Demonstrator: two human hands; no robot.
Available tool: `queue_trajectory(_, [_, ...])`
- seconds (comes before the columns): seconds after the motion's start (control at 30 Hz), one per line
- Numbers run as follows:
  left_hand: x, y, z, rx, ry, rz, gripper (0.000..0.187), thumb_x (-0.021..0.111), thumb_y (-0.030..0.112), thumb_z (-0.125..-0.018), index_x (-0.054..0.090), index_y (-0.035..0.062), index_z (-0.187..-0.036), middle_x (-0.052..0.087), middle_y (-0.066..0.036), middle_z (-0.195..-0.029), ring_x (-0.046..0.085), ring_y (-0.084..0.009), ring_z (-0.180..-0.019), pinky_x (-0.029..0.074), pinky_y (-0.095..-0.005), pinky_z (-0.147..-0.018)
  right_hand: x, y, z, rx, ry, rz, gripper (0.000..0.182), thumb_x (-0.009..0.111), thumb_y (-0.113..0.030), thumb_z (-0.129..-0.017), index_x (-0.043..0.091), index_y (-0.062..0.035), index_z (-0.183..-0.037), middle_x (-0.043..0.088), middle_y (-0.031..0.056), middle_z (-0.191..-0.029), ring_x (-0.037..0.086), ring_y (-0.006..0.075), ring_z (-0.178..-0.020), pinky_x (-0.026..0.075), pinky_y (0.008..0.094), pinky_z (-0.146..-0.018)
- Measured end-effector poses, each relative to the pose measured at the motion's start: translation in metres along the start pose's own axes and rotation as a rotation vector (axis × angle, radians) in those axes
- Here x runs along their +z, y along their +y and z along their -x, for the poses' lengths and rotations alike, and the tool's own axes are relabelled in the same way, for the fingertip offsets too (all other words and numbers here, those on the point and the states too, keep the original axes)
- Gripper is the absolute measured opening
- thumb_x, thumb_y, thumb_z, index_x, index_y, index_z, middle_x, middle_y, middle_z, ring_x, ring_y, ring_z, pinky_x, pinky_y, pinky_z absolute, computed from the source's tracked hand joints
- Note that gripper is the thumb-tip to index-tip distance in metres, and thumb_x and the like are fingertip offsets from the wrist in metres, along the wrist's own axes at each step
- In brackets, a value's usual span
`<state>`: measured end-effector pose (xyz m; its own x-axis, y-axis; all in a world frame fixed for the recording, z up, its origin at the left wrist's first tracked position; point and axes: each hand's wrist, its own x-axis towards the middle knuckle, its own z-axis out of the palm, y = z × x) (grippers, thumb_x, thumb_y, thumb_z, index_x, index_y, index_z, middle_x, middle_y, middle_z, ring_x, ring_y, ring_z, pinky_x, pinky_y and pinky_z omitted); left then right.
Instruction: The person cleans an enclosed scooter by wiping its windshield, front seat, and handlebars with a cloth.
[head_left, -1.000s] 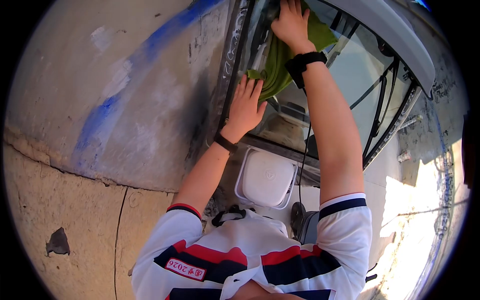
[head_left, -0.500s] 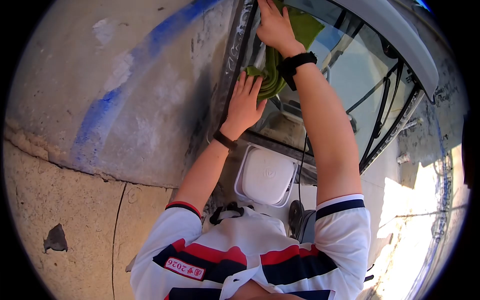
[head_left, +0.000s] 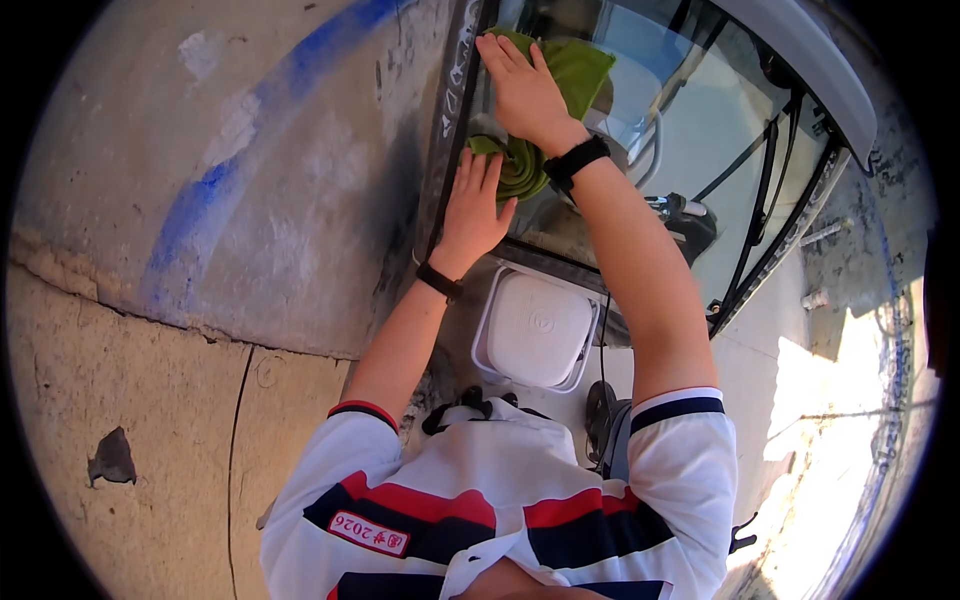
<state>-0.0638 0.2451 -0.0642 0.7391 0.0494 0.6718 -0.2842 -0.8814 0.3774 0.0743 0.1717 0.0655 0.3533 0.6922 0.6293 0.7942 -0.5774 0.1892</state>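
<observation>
A green cloth (head_left: 578,72) lies against the glass windshield (head_left: 735,150) of a vehicle, its lower part bunched in folds. My right hand (head_left: 527,95), with a black watch on the wrist, lies flat on the upper part of the cloth, fingers stretched out. Lower down, my left hand (head_left: 474,218) rests with fingers extended at the cloth's folded left end, close to the dark windshield frame (head_left: 432,205). Both palms face away from me, so the contact beneath them is hidden.
Below the windshield stands a white lidded bucket (head_left: 540,328). A wiper arm (head_left: 768,190) runs along the right of the glass. On the left is a concrete wall (head_left: 290,200) with a blue paint stripe. My shoe (head_left: 600,412) shows right of the bucket.
My right hand has slid down the glass toward me and left, taking the cloth's upper part along. My left hand has shifted slightly left. The view has tilted a little.
</observation>
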Motion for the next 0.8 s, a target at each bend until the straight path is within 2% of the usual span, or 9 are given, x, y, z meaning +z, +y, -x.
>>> queue_trajectory(0.17, [0.001,0.004,0.01,-0.06,-0.104,0.0,0.069,0.064,0.015,-0.087,0.035,-0.0031,-0.147,0.032,-0.032,-0.15,0.021,-0.0492,-0.145,0.026,-0.0522,-0.118,-0.003,-0.021,0.035,-0.049,-0.161,0.034,0.078,0.056,-0.006,-0.082,0.027,-0.0046,-0.155,0.036,0.0091,-0.158,0.03,0.0242,-0.147,0.021,0.0504,-0.12])
queue_trajectory(0.3, [0.009,0.006,0.012,-0.057,-0.054,0.004,0.07,0.063,0.009,-0.079,0.038,-0.005,-0.143,0.034,-0.031,-0.146,0.023,-0.0523,-0.142,0.026,-0.0549,-0.117,-0.002,-0.02,0.041,-0.05,-0.156,0.082,0.076,0.055,-0.012,-0.087,0.025,-0.006,-0.156,0.033,0.0069,-0.16,0.028,0.0228,-0.148,0.02,0.0493,-0.121])
queue_trajectory(0.4, [0.012,0.007,0.011,-0.053,-0.043,-0.004,0.07,0.063,0.01,-0.081,0.036,-0.006,-0.143,0.032,-0.032,-0.147,0.021,-0.0533,-0.142,0.024,-0.056,-0.117,-0.001,-0.014,0.035,-0.008,-0.129,0.114,0.071,0.054,-0.022,-0.093,0.024,-0.0085,-0.156,0.031,0.0055,-0.161,0.026,0.0215,-0.149,0.018,0.049,-0.121])
queue_trajectory(0.5, [0.012,0.012,0.01,-0.139,-0.063,0.035,0.066,0.06,0.015,-0.091,0.033,-0.0029,-0.149,0.026,-0.031,-0.154,0.017,-0.0488,-0.146,0.023,-0.0527,-0.119,-0.005,-0.001,0.028,0.076,-0.074,0.143,0.07,0.053,-0.032,-0.097,0.024,-0.0114,-0.157,0.029,0.0047,-0.162,0.025,0.021,-0.149,0.016,0.0492,-0.122])
queue_trajectory(0.57, [0.013,0.014,0.008,-0.153,-0.048,0.057,0.064,0.059,0.019,-0.095,0.032,-0.0028,-0.149,0.026,-0.03,-0.155,0.017,-0.0486,-0.147,0.023,-0.0525,-0.118,-0.009,0.01,0.027,0.124,-0.054,0.194,0.071,0.053,-0.038,-0.097,0.024,-0.013,-0.157,0.028,0.0044,-0.162,0.024,0.0212,-0.149,0.015,0.0495,-0.122])
queue_trajectory(0.67, [0.018,0.015,0.005,-0.185,-0.04,0.072,0.063,0.056,0.024,-0.099,0.031,-0.003,-0.149,0.024,-0.03,-0.155,0.015,-0.0485,-0.147,0.022,-0.0525,-0.118,-0.021,0.027,0.034,0.221,0.004,0.276,0.073,0.055,-0.04,-0.096,0.024,-0.0139,-0.157,0.027,0.0036,-0.162,0.024,0.0215,-0.149,0.015,0.0497,-0.122])
queue_trajectory(0.7, [0.02,0.014,0.003,-0.188,-0.03,0.079,0.063,0.056,0.025,-0.099,0.031,-0.003,-0.15,0.023,-0.031,-0.156,0.014,-0.0487,-0.147,0.022,-0.0527,-0.118,-0.021,0.037,0.038,0.225,0.056,0.266,0.076,0.055,-0.043,-0.095,0.024,-0.0099,-0.157,0.027,0.0076,-0.162,0.024,0.0252,-0.149,0.016,0.0514,-0.121])
queue_trajectory(0.8, [0.023,0.015,-0.009,-0.188,-0.021,0.077,0.066,0.055,0.028,-0.1,0.028,-0.0026,-0.151,0.02,-0.031,-0.157,0.011,-0.0499,-0.148,0.02,-0.0533,-0.118,-0.054,0.051,0.053,0.309,0.128,0.149,0.078,0.06,-0.033,-0.09,0.027,-0.0015,-0.153,0.03,0.0156,-0.159,0.026,0.0302,-0.148,0.02,0.0518,-0.12])
